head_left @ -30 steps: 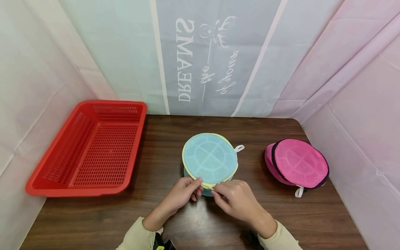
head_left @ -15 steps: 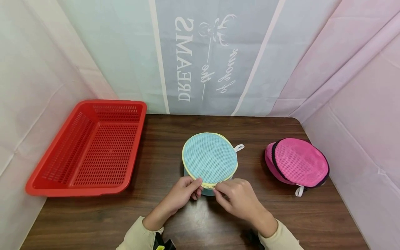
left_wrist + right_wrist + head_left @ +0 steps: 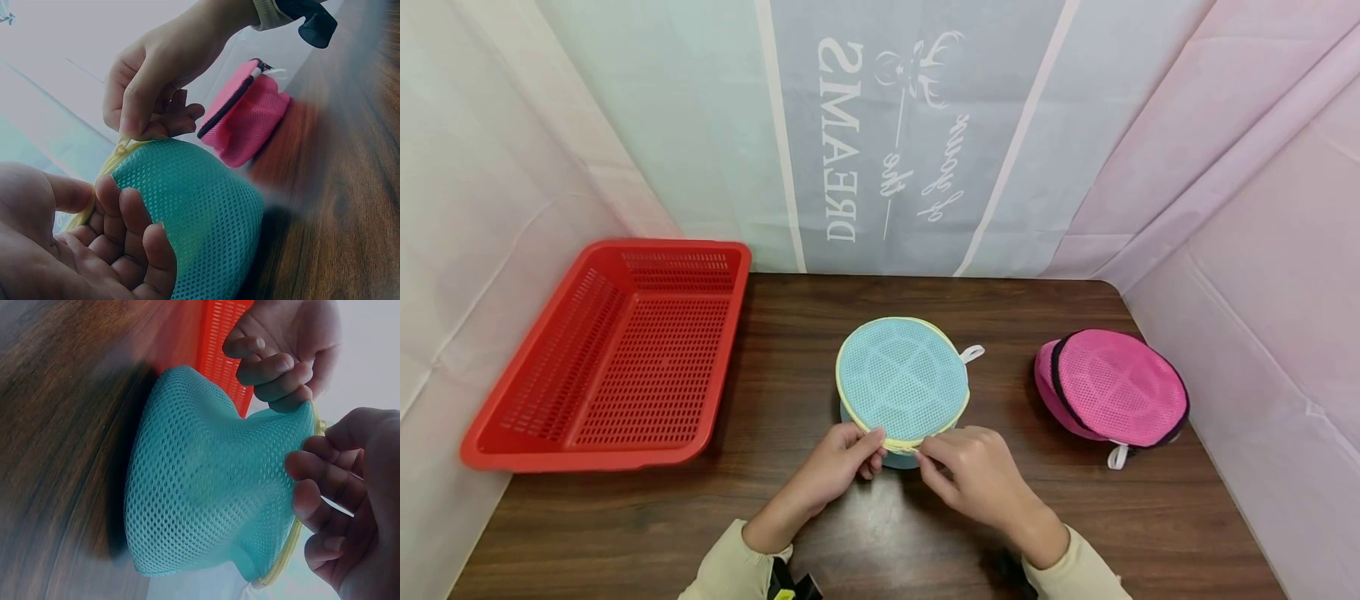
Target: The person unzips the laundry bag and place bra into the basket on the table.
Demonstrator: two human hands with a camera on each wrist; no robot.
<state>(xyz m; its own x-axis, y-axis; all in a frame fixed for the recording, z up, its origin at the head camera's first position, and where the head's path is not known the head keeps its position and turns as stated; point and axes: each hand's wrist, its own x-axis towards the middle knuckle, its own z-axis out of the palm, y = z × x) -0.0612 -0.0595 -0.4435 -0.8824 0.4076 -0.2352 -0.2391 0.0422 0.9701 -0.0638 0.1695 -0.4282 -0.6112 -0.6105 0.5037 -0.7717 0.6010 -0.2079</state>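
A round light-blue mesh laundry bag with a yellow zipper rim and a white loop stands upright at the middle of the table. My left hand pinches the rim at the bag's near side between thumb and index finger; the other fingers curl below it, against the mesh wall. Just to the right, my right hand pinches the small zipper pull at the rim, as the left wrist view shows from the side. The fingertips partly cover the pull. In the right wrist view the bag's mesh wall bulges and dents.
To the right lies a pink mesh laundry bag with a black rim and white loop. A red plastic basket with slotted walls stands at the left. Printed cloth hangs behind the dark wooden table, with pale cloth on both sides.
My right hand has shifted slightly to the right along the rim with the zipper pull. My left hand keeps its pinch in the same place, and the bag has hardly moved.
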